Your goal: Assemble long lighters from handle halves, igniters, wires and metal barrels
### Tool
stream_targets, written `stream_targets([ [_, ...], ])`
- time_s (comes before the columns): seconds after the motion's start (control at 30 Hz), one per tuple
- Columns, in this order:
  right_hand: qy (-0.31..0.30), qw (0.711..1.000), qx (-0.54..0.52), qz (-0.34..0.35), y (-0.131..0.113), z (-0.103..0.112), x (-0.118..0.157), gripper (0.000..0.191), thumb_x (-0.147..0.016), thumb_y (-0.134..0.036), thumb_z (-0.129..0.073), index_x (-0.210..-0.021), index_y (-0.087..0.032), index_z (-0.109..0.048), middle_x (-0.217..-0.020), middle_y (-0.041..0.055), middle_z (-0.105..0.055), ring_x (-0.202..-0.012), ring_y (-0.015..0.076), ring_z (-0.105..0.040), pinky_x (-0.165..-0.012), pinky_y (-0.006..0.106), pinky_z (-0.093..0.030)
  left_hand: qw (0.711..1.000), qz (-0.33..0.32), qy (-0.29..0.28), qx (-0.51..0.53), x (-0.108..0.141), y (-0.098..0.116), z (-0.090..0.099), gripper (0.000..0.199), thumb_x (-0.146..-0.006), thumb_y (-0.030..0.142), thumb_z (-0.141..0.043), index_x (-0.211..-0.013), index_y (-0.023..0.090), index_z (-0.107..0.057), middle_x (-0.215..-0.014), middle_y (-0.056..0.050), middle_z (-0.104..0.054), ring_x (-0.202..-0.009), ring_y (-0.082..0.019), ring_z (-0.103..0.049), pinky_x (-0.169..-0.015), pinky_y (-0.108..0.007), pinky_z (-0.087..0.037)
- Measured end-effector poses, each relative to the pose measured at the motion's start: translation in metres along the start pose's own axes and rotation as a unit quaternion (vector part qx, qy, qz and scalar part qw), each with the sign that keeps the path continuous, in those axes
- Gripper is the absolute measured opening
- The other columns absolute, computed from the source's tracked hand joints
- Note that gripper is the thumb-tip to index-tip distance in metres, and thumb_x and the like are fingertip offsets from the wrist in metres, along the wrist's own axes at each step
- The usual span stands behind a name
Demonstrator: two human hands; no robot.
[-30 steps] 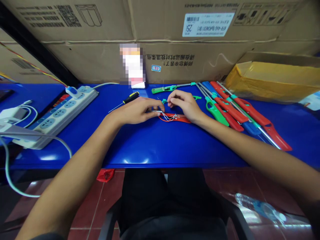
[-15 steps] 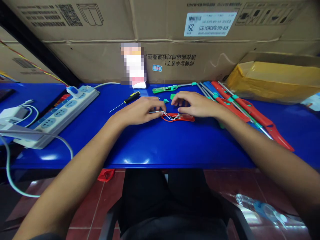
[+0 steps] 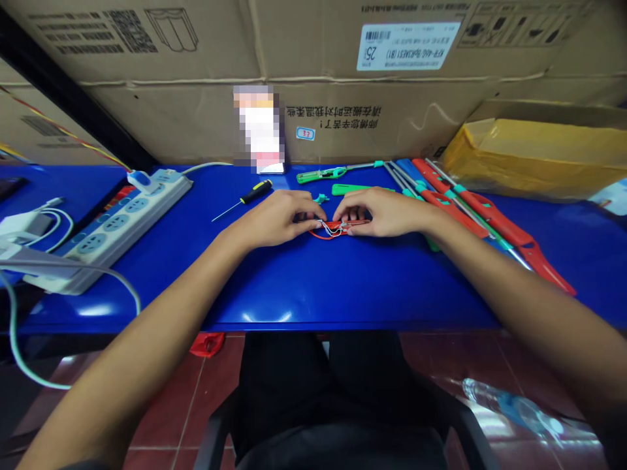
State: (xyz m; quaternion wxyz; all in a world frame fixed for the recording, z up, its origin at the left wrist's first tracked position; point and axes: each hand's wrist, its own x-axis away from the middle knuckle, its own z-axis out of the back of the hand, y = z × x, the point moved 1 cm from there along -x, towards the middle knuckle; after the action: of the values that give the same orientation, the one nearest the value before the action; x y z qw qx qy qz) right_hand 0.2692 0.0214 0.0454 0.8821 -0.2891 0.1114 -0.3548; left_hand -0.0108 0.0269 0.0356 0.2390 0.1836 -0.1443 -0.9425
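Between my two hands, on the blue table, lies a red casing (image 3: 329, 234) with white wires (image 3: 334, 228) showing in its middle. My left hand (image 3: 284, 219) is closed on the casing's left end, fingers curled and thumb against it. The right end is gripped by my right hand (image 3: 379, 212), its fingers bent around it. Fingers hide both ends of the casing. Just behind the hands are a small teal piece (image 3: 321, 198) and a green casing (image 3: 357, 189). A black and yellow screwdriver (image 3: 255, 192) rests left of them.
Red and green long lighters (image 3: 490, 215) lie at the right, in front of a yellow-taped box (image 3: 539, 156). A white power strip (image 3: 117, 222) with cables is on the left. A phone (image 3: 264, 130) leans on the cardboard (image 3: 323, 59) at the back. Another green lighter (image 3: 321, 175) lies near it.
My right hand has come down and toward me onto the red casing, closing on its right end. More of the green casing behind it now shows. My left hand has barely moved.
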Motion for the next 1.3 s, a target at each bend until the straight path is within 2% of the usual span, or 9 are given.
stream_targets([
  [0.3,-0.001,1.000,-0.004,-0.002,-0.004,-0.004,0.000,0.029,-0.095,-0.029,-0.082,-0.123,-0.023,-0.087,-0.112,0.0076,-0.081,-0.099,0.0259,-0.073,-0.094,0.044,-0.057,0.999,-0.017,0.013,0.037,0.000,-0.001,-0.005,0.021,-0.111,0.032,-0.073,-0.122,0.023,-0.089,-0.105,-0.008,-0.086,-0.092,-0.020,-0.078,-0.089,-0.034,-0.058],
  [0.7,0.017,1.000,-0.007,0.009,-0.006,-0.006,-0.001,0.025,-0.091,-0.028,-0.080,-0.115,-0.024,-0.085,-0.105,0.0056,-0.081,-0.093,0.0248,-0.074,-0.087,0.042,-0.058,0.995,-0.005,0.037,0.089,-0.002,-0.003,-0.010,0.027,-0.110,0.046,-0.077,-0.118,0.025,-0.093,-0.104,-0.010,-0.088,-0.094,-0.022,-0.079,-0.090,-0.036,-0.061],
  [0.9,0.013,0.999,-0.030,0.012,-0.004,-0.006,-0.001,0.027,-0.091,-0.030,-0.081,-0.117,-0.024,-0.083,-0.106,0.0054,-0.081,-0.092,0.0236,-0.073,-0.085,0.040,-0.058,0.997,0.007,0.026,0.078,-0.001,-0.003,-0.006,0.027,-0.109,0.048,-0.079,-0.117,0.027,-0.094,-0.103,-0.008,-0.087,-0.092,-0.021,-0.078,-0.091,-0.036,-0.060],
  [1.07,0.012,0.998,-0.055,0.030,0.001,-0.006,-0.003,0.025,-0.095,-0.038,-0.081,-0.116,-0.025,-0.082,-0.109,0.0055,-0.082,-0.093,0.0235,-0.073,-0.084,0.040,-0.058,0.998,0.000,0.025,0.061,0.001,-0.004,-0.004,0.025,-0.108,0.045,-0.079,-0.117,0.026,-0.094,-0.102,-0.007,-0.086,-0.091,-0.021,-0.078,-0.089,-0.035,-0.059],
  [1.3,0.003,0.995,-0.068,0.066,0.002,-0.005,-0.004,0.023,-0.099,-0.037,-0.081,-0.120,-0.028,-0.083,-0.115,0.0040,-0.080,-0.095,0.0213,-0.070,-0.085,0.038,-0.057,0.999,-0.006,0.021,0.034,0.001,-0.003,-0.002,0.023,-0.109,0.040,-0.077,-0.116,0.027,-0.094,-0.102,-0.007,-0.086,-0.090,-0.021,-0.078,-0.090,-0.035,-0.059],
])
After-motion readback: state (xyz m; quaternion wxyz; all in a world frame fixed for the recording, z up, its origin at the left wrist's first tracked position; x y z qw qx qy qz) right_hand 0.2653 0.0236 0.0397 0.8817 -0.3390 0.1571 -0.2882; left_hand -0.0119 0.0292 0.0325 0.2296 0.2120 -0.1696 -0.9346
